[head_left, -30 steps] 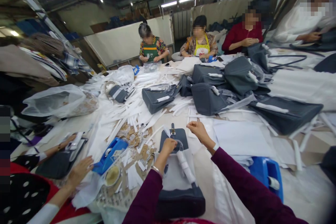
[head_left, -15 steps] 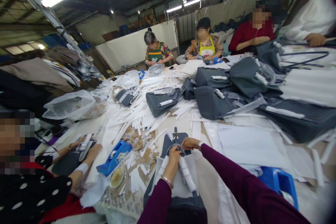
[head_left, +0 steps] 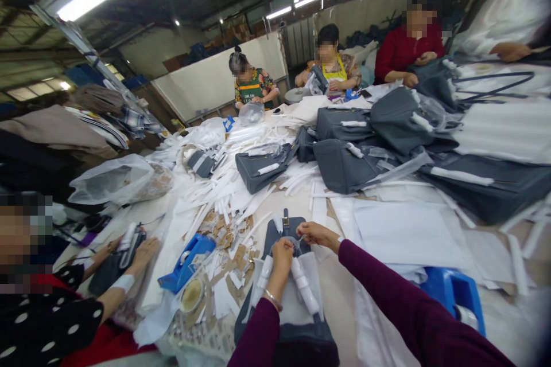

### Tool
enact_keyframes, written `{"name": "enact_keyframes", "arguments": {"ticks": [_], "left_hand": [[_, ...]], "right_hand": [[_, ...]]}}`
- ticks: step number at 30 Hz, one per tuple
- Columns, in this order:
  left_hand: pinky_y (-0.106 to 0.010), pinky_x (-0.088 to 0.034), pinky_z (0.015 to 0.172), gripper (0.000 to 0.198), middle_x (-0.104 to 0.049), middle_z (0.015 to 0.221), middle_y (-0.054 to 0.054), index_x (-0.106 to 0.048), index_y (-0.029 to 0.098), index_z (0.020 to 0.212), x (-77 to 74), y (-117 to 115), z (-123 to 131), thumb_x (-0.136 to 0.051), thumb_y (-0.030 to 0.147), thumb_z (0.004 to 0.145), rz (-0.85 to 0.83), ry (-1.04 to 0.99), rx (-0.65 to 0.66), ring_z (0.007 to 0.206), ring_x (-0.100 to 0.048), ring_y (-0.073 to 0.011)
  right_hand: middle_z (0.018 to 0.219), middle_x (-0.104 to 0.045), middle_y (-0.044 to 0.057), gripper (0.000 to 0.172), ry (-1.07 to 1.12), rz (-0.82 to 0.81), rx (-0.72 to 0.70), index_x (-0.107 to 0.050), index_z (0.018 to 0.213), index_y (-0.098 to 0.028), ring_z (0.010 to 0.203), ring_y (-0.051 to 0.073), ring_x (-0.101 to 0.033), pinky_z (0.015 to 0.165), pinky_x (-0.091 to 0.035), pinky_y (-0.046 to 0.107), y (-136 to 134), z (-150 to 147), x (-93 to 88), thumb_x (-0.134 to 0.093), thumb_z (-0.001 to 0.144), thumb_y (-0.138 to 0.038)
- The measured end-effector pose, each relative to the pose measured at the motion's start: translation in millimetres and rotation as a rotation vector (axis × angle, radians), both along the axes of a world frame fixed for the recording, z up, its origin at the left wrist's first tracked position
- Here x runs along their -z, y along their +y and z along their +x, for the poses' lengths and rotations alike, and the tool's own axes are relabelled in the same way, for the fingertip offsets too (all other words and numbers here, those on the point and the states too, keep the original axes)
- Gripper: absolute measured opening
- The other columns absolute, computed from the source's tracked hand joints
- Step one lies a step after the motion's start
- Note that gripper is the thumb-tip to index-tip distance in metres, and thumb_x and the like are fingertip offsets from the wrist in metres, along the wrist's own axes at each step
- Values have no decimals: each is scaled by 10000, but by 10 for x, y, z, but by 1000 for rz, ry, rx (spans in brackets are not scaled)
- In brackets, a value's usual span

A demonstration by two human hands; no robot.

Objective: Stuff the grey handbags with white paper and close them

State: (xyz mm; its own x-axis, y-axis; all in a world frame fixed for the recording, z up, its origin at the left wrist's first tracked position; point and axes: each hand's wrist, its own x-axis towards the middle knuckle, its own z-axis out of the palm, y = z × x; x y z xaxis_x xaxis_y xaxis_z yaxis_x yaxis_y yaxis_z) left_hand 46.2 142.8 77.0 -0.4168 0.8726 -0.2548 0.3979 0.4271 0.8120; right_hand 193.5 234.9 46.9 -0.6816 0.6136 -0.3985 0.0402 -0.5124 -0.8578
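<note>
A dark grey backpack (head_left: 316,330) lies flat before me, a pale sheet across its front. Its two straps are wrapped in white padding; the right-hand wrapped strap (head_left: 305,285) angles down to the bag's base. Near the top buckle (head_left: 286,222), my left hand (head_left: 283,258) is closed at the loop handle, its fingertips partly hidden. My right hand (head_left: 316,235), just beyond it, pinches a thin pale strip at the handle's right side. What lies between the fingertips is small and hard to see.
Blue tape dispensers (head_left: 187,264) stand left and right of the backpack. Brown and white tags (head_left: 235,241) are scattered at left. White sheets (head_left: 400,232) lie at right, with several dark bags (head_left: 344,166) behind. A co-worker's hands (head_left: 144,252) handle another bag at left.
My right hand has drawn slightly away from the handle, and a thin pale strip now shows at its fingers. My left hand stays at the handle. The view has shifted slightly.
</note>
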Motion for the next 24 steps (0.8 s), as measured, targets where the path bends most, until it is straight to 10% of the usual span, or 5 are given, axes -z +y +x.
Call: {"name": "enact_keyframes", "arguments": {"ticks": [5, 12, 19, 24], "left_hand": [[-267, -446, 679, 143, -627, 615, 2, -633, 172, 656, -74, -45, 34, -550, 83, 582, 102, -59, 33, 619, -574, -145], [-266, -473, 696, 202, -640, 713, -18, -597, 159, 850, -89, -68, 100, -566, 262, 680, 194, -344, -9, 665, -613, -143], [-258, -464, 722, 305, -675, 835, -38, -620, 147, 903, -106, -128, 139, -696, 232, 619, 247, -754, -197, 667, -619, -120], [-265, -481, 765, 355, -679, 930, -60, -621, 154, 956, -97, -198, 107, -714, 188, 615, 243, -898, -299, 734, -643, -132]], "right_hand": [[849, -656, 44, 233, 194, -107, 122, -581, 864, -168, 802, 145, -640, 756, -490, 269, -135, 42, 44, -687, 678, -260], [1092, -670, 107, 405, 422, -270, 148, -626, 964, -155, 1127, 241, -586, 971, -432, 366, -187, 95, 39, -670, 572, -66], [815, -668, 57, 247, 299, -174, 153, -604, 822, -136, 758, 136, -668, 755, -523, 254, -206, 93, 42, -717, 686, -308], [586, -561, -34, 328, 179, -45, 171, -555, 759, -156, 455, 62, -490, 443, -386, 177, -224, 93, 38, -694, 688, -444]]}}
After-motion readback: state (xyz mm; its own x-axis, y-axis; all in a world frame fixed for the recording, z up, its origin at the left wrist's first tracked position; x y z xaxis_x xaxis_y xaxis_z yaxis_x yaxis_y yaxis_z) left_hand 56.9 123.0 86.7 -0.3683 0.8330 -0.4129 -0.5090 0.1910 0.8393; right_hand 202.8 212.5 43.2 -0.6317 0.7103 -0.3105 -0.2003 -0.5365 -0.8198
